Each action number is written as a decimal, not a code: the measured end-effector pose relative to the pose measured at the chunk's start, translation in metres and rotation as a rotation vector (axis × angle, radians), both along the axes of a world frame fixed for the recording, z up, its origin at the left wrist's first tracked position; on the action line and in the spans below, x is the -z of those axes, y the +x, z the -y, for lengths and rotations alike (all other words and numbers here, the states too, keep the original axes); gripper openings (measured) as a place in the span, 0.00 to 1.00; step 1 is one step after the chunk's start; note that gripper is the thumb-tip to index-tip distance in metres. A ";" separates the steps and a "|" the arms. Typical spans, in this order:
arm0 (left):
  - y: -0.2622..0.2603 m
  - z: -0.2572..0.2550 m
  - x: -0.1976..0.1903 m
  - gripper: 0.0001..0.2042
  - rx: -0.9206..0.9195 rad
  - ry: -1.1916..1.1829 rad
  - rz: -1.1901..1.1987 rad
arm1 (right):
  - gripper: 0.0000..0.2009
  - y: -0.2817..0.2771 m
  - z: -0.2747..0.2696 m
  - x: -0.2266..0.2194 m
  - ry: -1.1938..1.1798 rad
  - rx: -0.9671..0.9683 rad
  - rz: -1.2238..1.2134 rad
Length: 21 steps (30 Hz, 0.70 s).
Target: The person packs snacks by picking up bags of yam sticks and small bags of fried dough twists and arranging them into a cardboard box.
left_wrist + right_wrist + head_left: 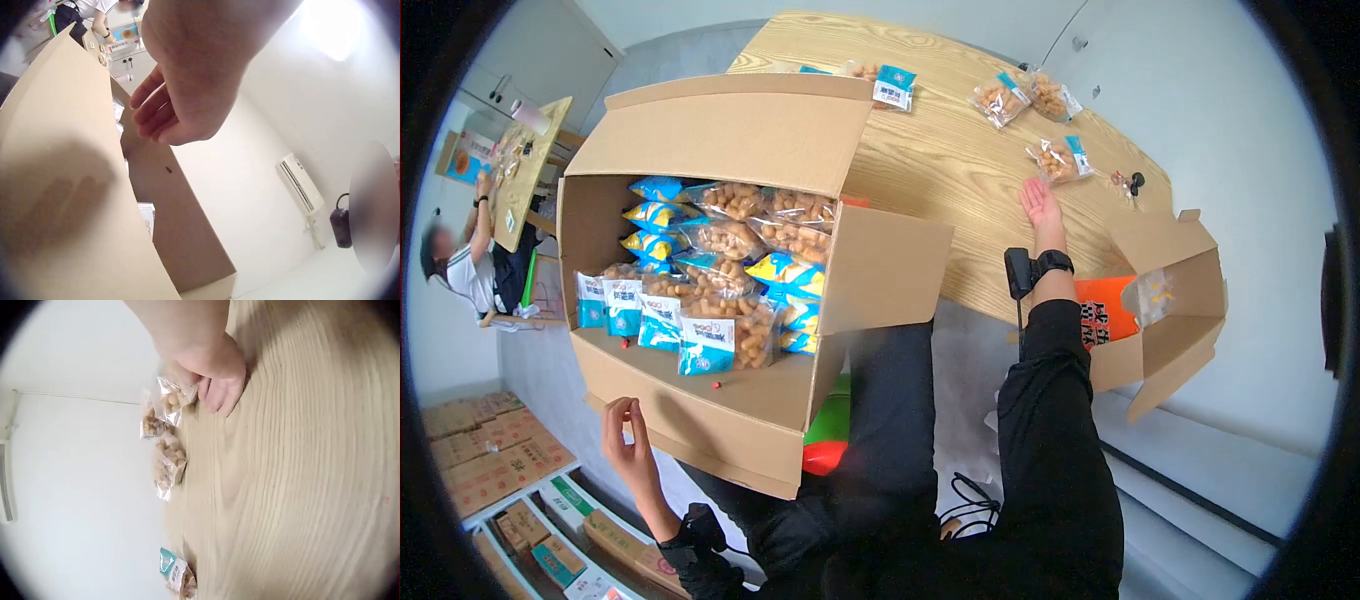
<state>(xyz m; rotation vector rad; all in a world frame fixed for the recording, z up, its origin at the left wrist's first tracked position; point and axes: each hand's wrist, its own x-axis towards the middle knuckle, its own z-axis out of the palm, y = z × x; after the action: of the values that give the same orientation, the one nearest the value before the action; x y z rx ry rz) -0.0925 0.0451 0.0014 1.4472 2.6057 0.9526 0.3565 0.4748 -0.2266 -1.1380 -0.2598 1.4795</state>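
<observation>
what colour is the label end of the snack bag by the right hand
Teal blue; the bag itself is clear, showing tan snacks. It lies just past the right hand. Head view shows it best.

- The person wears black throughout: long black sleeves reaching the wrists, and black trousers.
- The right hand [1040,205] is bare; just behind it a black band circles the wrist, and a small black box-shaped camera unit is mounted on the inner side of the forearm.
- The left hand [628,440] is bare as well, with a bulkier black strap-and-camera mount at its wrist.
- Thin black cables loop loosely at the person's lap.
</observation>
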 end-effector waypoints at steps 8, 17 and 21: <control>0.014 -0.006 0.000 0.02 0.015 0.005 0.013 | 0.11 0.002 0.007 0.019 0.090 0.021 0.006; 0.036 -0.006 -0.003 0.02 0.152 0.058 0.059 | 0.07 -0.055 0.174 -0.055 0.348 -0.018 -0.142; 0.049 -0.005 0.001 0.02 0.202 0.084 0.149 | 0.14 -0.073 0.259 -0.133 0.413 0.054 -0.038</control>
<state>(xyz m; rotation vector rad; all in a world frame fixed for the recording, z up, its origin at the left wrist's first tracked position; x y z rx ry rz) -0.0439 0.0503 0.0008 1.5562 2.2911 1.1083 0.2831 0.2159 -0.0935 -0.7776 -0.4804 1.3209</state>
